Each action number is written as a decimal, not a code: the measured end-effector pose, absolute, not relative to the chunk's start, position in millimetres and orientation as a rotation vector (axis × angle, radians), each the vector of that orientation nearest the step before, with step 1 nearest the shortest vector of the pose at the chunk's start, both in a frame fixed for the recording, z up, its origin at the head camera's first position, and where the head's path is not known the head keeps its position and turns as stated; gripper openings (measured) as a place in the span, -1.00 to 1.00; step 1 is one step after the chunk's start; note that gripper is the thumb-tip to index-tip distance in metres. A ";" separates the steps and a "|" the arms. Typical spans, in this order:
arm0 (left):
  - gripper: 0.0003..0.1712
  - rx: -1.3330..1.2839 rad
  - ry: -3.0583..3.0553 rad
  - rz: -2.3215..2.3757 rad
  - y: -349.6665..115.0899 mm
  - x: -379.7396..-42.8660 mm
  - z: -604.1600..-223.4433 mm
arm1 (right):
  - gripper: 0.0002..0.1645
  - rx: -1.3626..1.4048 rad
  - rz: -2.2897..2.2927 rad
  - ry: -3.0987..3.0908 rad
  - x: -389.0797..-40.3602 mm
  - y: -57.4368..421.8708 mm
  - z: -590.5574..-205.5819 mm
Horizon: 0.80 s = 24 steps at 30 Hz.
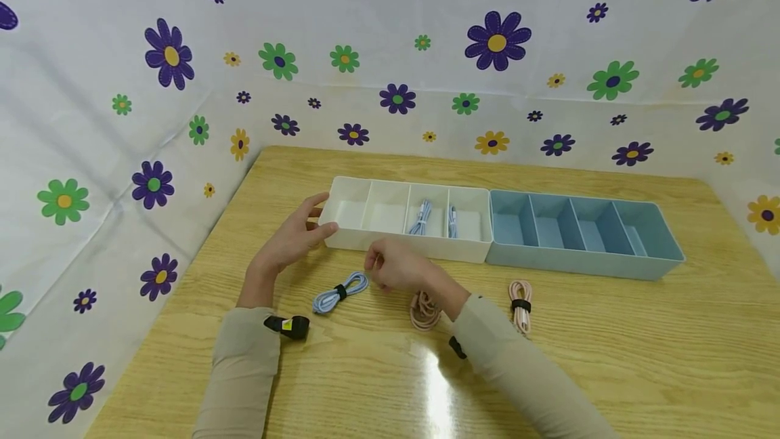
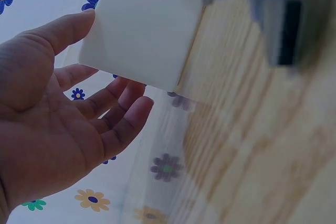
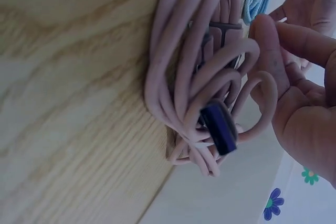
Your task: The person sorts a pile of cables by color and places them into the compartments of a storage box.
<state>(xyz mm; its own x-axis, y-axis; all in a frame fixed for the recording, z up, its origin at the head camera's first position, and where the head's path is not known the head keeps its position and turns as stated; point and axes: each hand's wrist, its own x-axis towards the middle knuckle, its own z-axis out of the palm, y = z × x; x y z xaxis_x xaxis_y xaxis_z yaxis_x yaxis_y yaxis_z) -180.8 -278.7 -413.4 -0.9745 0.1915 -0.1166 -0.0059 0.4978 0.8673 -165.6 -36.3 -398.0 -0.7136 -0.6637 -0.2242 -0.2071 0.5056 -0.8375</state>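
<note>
Touching oblong white plastic box [image 1: 447, 248] with spread left fingers [image 1: 311, 204]; hovering near coiled blue cable [image 1: 329, 299] with half-bent right fingers [image 1: 376, 250].

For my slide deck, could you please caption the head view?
Left hand at the end of a white divided tray, right hand near a bundled blue cable.

Table [image 1: 609, 351]: yellowish wood, streaked with darker grain, reaching back to the cloth
Glare [image 1: 437, 391]: white, stretched down the near middle of the table
Cloth [image 1: 378, 26]: white, hanging behind the table and along both sides, creased on the left
Flowers [image 1: 497, 43]: purple, green and yellow, large and small, scattered over the cloth, centred in contrasting colours
</note>
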 end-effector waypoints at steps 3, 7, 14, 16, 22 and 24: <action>-0.16 0.159 2.543 1.470 -278.8 -181.3 -413.7 | -0.69 -0.857 -0.957 2.359 -166.6 -39.8 -399.2; -0.16 0.169 2.541 1.466 -279.3 -181.2 -414.1 | -0.49 -0.974 -0.729 2.448 -164.3 -48.2 -401.3; -0.17 0.193 2.539 1.487 -278.0 -179.8 -413.1 | -0.51 -1.037 -0.541 2.501 -155.2 -65.2 -404.4; -0.17 0.203 2.537 1.492 -277.8 -179.3 -412.9 | -0.53 -1.116 -0.482 2.546 -152.0 -69.7 -404.6; -0.17 0.199 2.548 1.478 -278.2 -178.4 -412.0 | -0.47 -1.371 -0.311 2.538 -142.7 -80.3 -405.4; -0.16 0.194 2.546 1.476 -277.8 -178.5 -411.4 | -0.47 -1.385 -0.264 2.524 -140.7 -81.6 -406.8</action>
<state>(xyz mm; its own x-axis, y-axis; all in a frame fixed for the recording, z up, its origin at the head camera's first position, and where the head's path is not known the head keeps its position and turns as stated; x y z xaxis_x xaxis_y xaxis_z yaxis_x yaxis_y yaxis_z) -178.5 -277.8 -411.4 -0.9729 0.2082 -0.1001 0.0167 0.4953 0.8686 -140.7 -81.6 -406.8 -0.5172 -0.8459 -0.1301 -0.8007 0.5320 -0.2754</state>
